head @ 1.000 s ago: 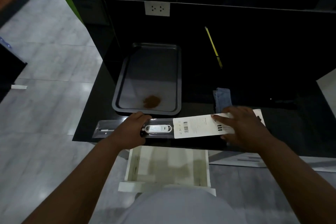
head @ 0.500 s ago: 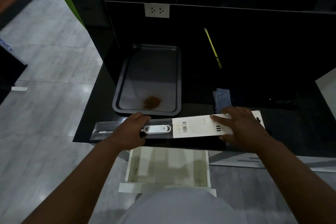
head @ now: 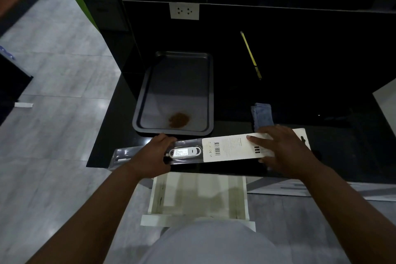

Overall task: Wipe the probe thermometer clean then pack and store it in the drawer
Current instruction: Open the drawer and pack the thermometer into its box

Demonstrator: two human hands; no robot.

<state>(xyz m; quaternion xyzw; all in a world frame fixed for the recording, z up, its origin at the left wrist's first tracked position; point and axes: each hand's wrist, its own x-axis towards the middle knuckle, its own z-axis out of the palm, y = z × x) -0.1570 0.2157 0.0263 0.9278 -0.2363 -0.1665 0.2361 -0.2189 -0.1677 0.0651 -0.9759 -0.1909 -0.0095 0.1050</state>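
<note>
Head view. Black counter, front edge running left to right just above the open white drawer; drawer interior bare, pulled out below the counter lip. Probe thermometer lies in its clear plastic sleeve along the front edge; the sleeve's left end overhangs the counter's left corner. White card backing covers the pack's right part.

Left hand is clamped over the sleeve just left of the thermometer head. Right hand rests flat on the card, fingers spread, pressing not gripping.

Dark baking tray sits just behind the pack, a brown powder patch at its near end. Blue cloth folded behind the right hand. Yellow pencil-like stick farther back, well apart. Open counter to the right.

Writing: barcode and CE mark on the card; small print unreadable. Wall socket behind.
</note>
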